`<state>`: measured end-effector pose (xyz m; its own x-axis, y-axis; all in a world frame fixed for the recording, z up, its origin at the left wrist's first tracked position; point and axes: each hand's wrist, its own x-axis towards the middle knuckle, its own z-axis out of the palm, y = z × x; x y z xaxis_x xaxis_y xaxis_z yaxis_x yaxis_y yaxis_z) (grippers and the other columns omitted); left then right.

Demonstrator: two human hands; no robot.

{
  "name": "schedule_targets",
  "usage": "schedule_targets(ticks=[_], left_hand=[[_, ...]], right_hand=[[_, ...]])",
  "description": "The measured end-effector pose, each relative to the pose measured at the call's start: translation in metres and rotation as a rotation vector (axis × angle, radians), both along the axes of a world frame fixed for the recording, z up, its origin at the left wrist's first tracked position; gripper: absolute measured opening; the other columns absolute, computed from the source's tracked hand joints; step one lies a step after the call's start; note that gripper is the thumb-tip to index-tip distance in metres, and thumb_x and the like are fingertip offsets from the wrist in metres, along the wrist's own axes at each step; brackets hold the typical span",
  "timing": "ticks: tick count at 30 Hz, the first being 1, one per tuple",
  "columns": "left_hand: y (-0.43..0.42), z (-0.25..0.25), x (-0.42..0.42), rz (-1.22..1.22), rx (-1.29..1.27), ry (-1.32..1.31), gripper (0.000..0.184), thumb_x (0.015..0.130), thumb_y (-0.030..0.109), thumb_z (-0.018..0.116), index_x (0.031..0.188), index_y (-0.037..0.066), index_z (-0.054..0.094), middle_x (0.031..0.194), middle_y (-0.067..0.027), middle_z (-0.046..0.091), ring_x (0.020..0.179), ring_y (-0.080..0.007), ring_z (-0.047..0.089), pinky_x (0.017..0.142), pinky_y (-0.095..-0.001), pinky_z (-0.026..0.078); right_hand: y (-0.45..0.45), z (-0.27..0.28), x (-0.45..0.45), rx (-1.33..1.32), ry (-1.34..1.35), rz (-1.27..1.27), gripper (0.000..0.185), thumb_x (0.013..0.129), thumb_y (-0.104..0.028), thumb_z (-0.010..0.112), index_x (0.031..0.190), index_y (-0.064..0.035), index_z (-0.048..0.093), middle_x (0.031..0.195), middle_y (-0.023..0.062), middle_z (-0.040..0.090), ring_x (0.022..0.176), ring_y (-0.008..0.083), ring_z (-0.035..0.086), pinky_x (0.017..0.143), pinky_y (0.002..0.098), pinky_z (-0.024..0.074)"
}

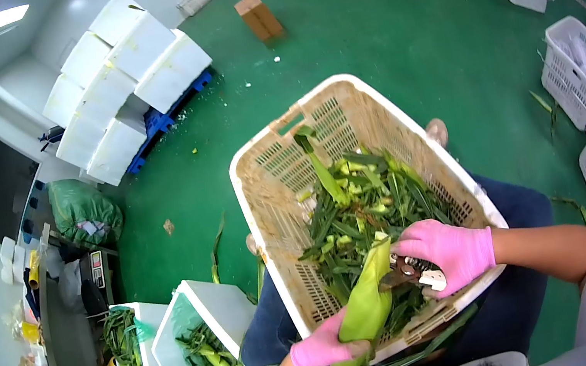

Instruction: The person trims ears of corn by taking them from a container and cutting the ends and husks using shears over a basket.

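My left hand (327,345), in a pink glove, is wrapped round the lower part of a green-husked ear of corn (369,301). The ear slants up and to the right over the near side of a cream plastic basket (259,224). In my right hand (453,253), also pink-gloved, is a pair of pruning shears (405,273) with a dark blade and a pale handle. The blade is beside the ear's upper part; whether it touches the husk I cannot tell. Cut leaves and stem pieces (366,197) lie inside the basket, which stands between my knees.
Two foam boxes of unhusked corn, one nearer (201,309) and one farther (157,356), stand at my left. White foam boxes (101,95) are stacked on a blue pallet (157,124). White crates (578,66) line the right side. A cardboard box (258,18) sits on the green floor.
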<state>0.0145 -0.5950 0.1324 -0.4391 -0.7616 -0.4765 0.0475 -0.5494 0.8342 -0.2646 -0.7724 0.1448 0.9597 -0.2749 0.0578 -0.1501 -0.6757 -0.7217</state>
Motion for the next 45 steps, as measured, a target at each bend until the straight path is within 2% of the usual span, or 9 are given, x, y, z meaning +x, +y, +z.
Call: schedule_targets(ticks=[6,10,15,19,25,30,33,37,45], left_hand=[[-0.011,-0.004,-0.007,0.156,0.104,0.021,0.109,0.071,0.047,0.087,0.154,0.0,0.033,0.143,-0.0119,0.052,0.134,-0.0242,0.048,0.113,-0.0378,0.038],[-0.013,0.003,-0.012,0.239,0.036,-0.085,0.101,0.075,0.046,0.087,0.149,-0.001,0.037,0.138,-0.0111,0.053,0.127,-0.0211,0.051,0.112,-0.0366,0.038],[-0.017,-0.005,-0.013,0.384,-0.031,0.042,0.092,0.08,0.038,0.085,0.149,-0.003,0.04,0.137,-0.011,0.056,0.12,-0.0194,0.057,0.107,-0.0326,0.043],[-0.042,0.017,-0.036,0.332,-0.425,-0.311,0.099,0.083,0.037,0.084,0.156,-0.003,0.031,0.14,-0.0122,0.056,0.125,-0.0199,0.057,0.107,-0.0319,0.045],[-0.038,0.027,-0.021,0.262,-0.31,0.148,0.112,0.08,0.05,0.085,0.158,-0.001,0.024,0.145,-0.0186,0.053,0.128,-0.0232,0.057,0.106,-0.0361,0.047],[-0.028,0.002,-0.004,0.821,-0.493,0.327,0.091,0.08,0.033,0.087,0.151,0.006,0.036,0.145,-0.0173,0.053,0.139,-0.0363,0.049,0.114,-0.0508,0.042],[-0.022,-0.013,0.008,0.741,-0.602,0.256,0.084,0.082,0.021,0.085,0.149,0.014,0.035,0.153,-0.0169,0.046,0.145,-0.0386,0.04,0.121,-0.0554,0.031],[-0.008,-0.011,-0.014,0.874,-0.631,0.135,0.086,0.081,0.021,0.086,0.148,0.019,0.032,0.153,-0.0132,0.045,0.145,-0.0381,0.04,0.12,-0.0569,0.031],[0.002,-0.002,-0.052,1.134,-0.723,0.148,0.078,0.089,0.029,0.078,0.153,0.021,0.033,0.154,-0.0122,0.042,0.14,-0.0329,0.044,0.118,-0.0585,0.034]], right_hand=[[0.022,-0.01,0.007,0.589,0.402,-0.234,0.047,0.086,-0.018,0.067,0.129,-0.0078,0.051,0.077,0.0117,0.064,0.042,0.0274,0.061,0.037,0.0367,0.0514],[0.026,-0.065,-0.005,0.685,0.136,-0.433,0.021,0.086,-0.016,0.065,0.104,-0.0065,0.06,0.072,0.0061,0.062,0.046,0.0213,0.062,0.047,0.0371,0.0543],[0.028,-0.038,0.001,1.29,-0.263,-0.719,0.033,0.088,-0.005,0.066,0.118,-0.0027,0.05,0.087,0.0086,0.064,0.071,0.0157,0.064,0.055,0.0299,0.0565],[0.049,-0.006,0.024,1.242,-0.476,-0.73,0.05,0.088,-0.007,0.069,0.133,-0.002,0.047,0.105,0.0081,0.063,0.083,0.0121,0.062,0.071,0.0278,0.0551],[0.037,0.003,0.025,1.071,-0.813,-0.867,0.05,0.085,-0.01,0.071,0.131,-0.0036,0.055,0.106,0.0002,0.06,0.094,0.0106,0.058,0.081,0.0309,0.0507],[-0.01,0.013,0.012,-0.268,-0.195,-0.938,0.051,0.08,-0.015,0.073,0.125,-0.0008,0.056,0.092,0.0183,0.066,0.082,0.0325,0.066,0.078,0.0374,0.0533],[0.007,0.027,0.005,-0.285,-0.256,-0.978,0.049,0.08,-0.016,0.073,0.123,-0.0006,0.056,0.089,0.0181,0.066,0.082,0.0328,0.068,0.079,0.0384,0.0536],[0.062,0.061,0.001,1.096,-0.584,-0.615,0.054,0.082,-0.014,0.073,0.131,-0.0036,0.051,0.109,0.005,0.062,0.095,0.0142,0.058,0.084,0.0314,0.0508],[0.12,-0.027,0.03,1.549,-0.113,-0.305,0.06,0.092,-0.02,0.074,0.14,-0.0045,0.044,0.109,0.003,0.06,0.092,0.0097,0.057,0.083,0.0262,0.0496]])
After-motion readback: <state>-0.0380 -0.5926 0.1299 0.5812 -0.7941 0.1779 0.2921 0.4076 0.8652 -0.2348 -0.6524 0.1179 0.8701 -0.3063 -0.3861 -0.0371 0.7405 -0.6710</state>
